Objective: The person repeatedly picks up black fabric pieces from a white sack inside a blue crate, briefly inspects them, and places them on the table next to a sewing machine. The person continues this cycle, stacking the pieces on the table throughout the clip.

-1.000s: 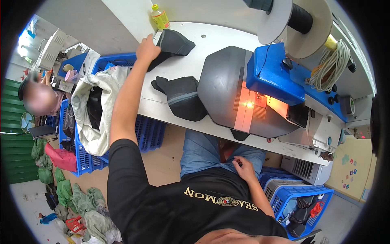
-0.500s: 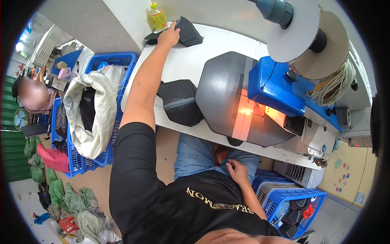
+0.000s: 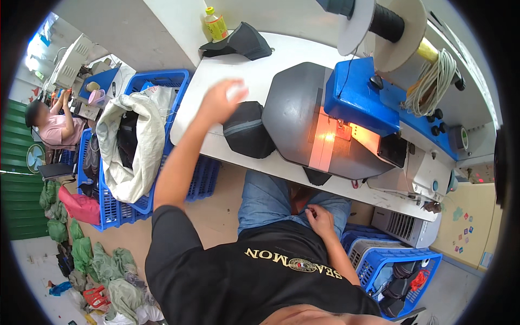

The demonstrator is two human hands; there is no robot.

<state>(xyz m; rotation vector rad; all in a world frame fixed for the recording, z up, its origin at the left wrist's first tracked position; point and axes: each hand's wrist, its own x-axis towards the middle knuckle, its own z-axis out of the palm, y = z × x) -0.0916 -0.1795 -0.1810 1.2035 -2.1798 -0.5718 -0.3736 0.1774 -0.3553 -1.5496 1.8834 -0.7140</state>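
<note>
Hovering left of the sewing machine [image 3: 355,95]: left grip [image 3: 221,102], blurred, closure unclear.
Two angular black pieces [image 3: 250,138], one grey-striped, lie there.

The white bench [image 3: 303,51] is brightly lit; an orange glow is cast on the dark grey, faceted plate [image 3: 292,116] beneath the blue machine head [image 3: 355,97]. The bare left hand [image 3: 220,102] is blurred; outer lines are bent.

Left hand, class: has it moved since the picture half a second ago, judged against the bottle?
Yes: the left hand has moved away from the bottle, toward the table's near edge.
</note>
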